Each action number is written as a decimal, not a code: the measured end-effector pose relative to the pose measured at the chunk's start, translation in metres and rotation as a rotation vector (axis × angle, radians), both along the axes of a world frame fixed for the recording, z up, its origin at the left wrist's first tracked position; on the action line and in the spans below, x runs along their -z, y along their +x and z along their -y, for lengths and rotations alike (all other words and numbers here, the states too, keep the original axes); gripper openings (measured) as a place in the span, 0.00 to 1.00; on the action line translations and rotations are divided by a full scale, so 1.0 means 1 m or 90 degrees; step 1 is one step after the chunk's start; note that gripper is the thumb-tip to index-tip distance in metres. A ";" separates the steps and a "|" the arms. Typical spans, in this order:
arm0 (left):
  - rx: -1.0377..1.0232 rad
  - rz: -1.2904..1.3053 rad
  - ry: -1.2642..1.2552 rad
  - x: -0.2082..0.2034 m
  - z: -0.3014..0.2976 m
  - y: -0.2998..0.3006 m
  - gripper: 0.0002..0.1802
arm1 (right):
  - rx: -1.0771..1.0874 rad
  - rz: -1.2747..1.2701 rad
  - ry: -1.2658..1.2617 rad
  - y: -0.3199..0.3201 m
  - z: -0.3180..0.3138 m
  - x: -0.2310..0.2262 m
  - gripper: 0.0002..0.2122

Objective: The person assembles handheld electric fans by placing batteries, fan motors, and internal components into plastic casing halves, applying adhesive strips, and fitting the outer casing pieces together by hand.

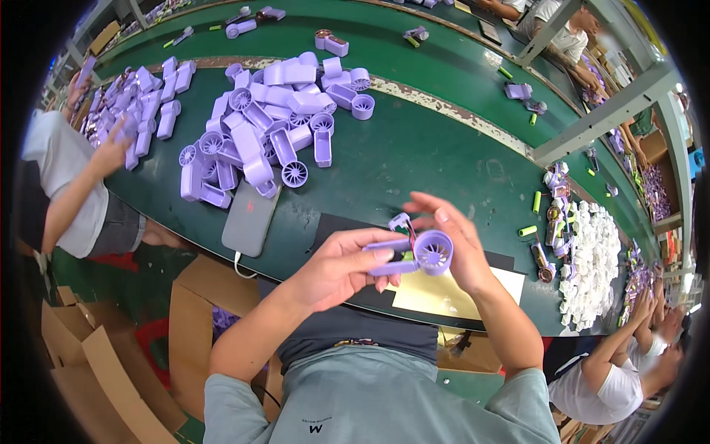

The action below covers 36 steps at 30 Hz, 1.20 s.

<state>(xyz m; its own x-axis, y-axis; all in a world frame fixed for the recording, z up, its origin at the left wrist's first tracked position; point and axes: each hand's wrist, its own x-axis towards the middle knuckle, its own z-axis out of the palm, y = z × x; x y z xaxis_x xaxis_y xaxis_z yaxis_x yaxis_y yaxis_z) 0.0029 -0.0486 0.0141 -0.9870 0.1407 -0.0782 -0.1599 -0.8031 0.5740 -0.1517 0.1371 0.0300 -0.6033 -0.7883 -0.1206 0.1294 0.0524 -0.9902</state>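
My left hand (336, 268) grips a light purple handheld fan housing (392, 268) by its open, hollow handle. The round, spoked fan head (433, 252) of the housing points toward my right. Wires lead up from it to a small pale purple part (400, 221), and a bit of green shows inside the handle. My right hand (460, 240) is beside the fan head with its fingers apart. Whether its palm touches the head I cannot tell. Below lie a black mat (336, 228) and a yellow sheet (473, 294) on the green table (355, 194).
Purple housings (251, 140) are heaped at the back left, beside a grey power bank (250, 222) with a white cable. At right lie green battery cells (537, 201), wired fan parts (543, 263) and white pieces (588, 266). A conveyor (444, 70) runs behind. Co-workers sit either side; cardboard boxes (185, 325) stand below.
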 end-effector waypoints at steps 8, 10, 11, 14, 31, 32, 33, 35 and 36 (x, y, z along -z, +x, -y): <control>0.017 0.009 -0.111 -0.014 -0.013 0.012 0.26 | -0.169 0.250 -0.022 -0.003 -0.014 -0.002 0.27; -0.031 0.027 -0.170 -0.017 -0.015 0.013 0.23 | -0.143 0.212 -0.048 -0.013 -0.018 -0.002 0.25; -0.032 0.028 -0.169 -0.016 -0.017 0.013 0.23 | -0.143 0.166 -0.052 -0.017 -0.023 -0.004 0.24; -0.047 0.049 -0.234 -0.009 -0.017 0.013 0.22 | -0.130 -0.079 0.038 -0.014 -0.033 -0.033 0.20; -0.086 0.046 -0.349 -0.020 -0.033 0.019 0.22 | -0.061 -0.544 -0.022 0.017 -0.023 -0.050 0.15; -0.065 0.060 -0.374 -0.019 -0.032 0.018 0.21 | -0.065 -0.544 -0.021 0.017 -0.022 -0.049 0.15; -0.041 0.075 -0.397 -0.017 -0.031 0.016 0.20 | -0.069 -0.545 -0.022 0.017 -0.021 -0.048 0.15; -0.053 0.068 -0.387 -0.014 -0.030 0.012 0.20 | -0.076 -0.544 -0.020 0.016 -0.020 -0.044 0.15; -0.063 0.064 -0.373 -0.012 -0.029 0.011 0.20 | -0.087 -0.535 -0.020 0.015 -0.020 -0.042 0.15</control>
